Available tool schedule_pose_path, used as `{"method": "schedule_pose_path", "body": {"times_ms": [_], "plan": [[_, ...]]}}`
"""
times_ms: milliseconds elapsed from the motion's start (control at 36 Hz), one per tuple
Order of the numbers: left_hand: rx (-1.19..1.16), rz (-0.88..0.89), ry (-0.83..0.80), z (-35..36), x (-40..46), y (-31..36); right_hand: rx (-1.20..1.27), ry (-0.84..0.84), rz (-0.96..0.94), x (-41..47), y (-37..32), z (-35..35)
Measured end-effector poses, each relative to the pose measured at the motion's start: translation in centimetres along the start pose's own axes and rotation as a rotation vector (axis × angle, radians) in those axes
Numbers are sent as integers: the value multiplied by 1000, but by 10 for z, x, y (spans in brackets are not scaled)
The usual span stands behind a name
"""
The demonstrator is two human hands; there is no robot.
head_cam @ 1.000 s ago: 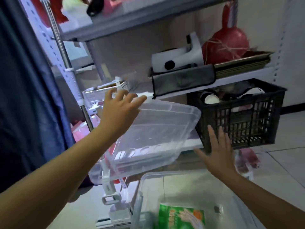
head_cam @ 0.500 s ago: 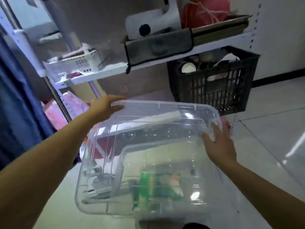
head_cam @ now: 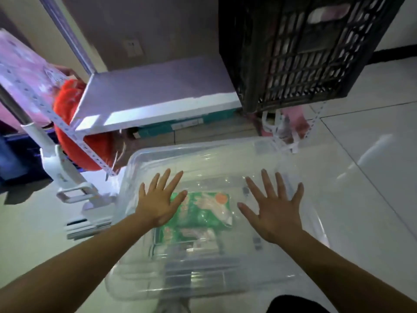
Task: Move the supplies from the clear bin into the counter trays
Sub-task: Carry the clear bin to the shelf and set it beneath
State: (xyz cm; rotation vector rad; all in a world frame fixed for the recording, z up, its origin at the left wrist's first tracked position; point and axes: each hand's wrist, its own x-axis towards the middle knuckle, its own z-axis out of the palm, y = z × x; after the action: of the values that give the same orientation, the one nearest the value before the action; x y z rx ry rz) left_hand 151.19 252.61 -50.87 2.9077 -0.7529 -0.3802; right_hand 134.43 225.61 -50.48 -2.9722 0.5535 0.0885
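Note:
The clear bin sits on the pale floor below me with its clear lid lying on top. Through the lid I see a green packet and flat clear packs beneath it. My left hand rests palm down on the lid's left half, fingers spread. My right hand lies flat on the right half, fingers spread too. Neither hand grips anything. No counter trays are in view.
A white shelf board of a metal rack runs behind the bin. A black slatted crate overhangs the shelf at upper right. A red bag and a white handled device stand to the left. Tiled floor lies right.
The clear lid came off the shelf, was carried down in both hands and now lies on the bin. Both hands have let go of its edges and flattened on top. The view tilted downward.

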Motion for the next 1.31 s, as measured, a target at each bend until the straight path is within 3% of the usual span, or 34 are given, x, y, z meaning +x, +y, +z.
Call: {"method": "schedule_pose_path", "body": {"times_ms": [167, 444, 583, 667, 833, 944, 1167, 1306], "plan": [[-19, -25, 61, -8, 2, -16, -24, -14, 7, 4, -15, 0], [-11, -212, 122, -24, 1, -42, 46, -14, 103, 17, -28, -5], [-108, -178, 162, -28, -10, -58, 147, 87, 138, 7, 1, -21], [-152, -131, 231, -29, -16, -67, 202, -18, 242, -8, 26, -24], [-365, -89, 410, -29, -25, -65, 375, -9, 318, -29, 33, -23], [-479, -112, 428, -36, -26, -63, 467, 86, 354, -23, 31, -27], [-1084, -249, 449, -43, -29, -64, 651, 157, 425, -32, 31, -31], [-1139, -211, 498, -61, -27, -68, 671, 118, 358, -24, 25, -33]]}}
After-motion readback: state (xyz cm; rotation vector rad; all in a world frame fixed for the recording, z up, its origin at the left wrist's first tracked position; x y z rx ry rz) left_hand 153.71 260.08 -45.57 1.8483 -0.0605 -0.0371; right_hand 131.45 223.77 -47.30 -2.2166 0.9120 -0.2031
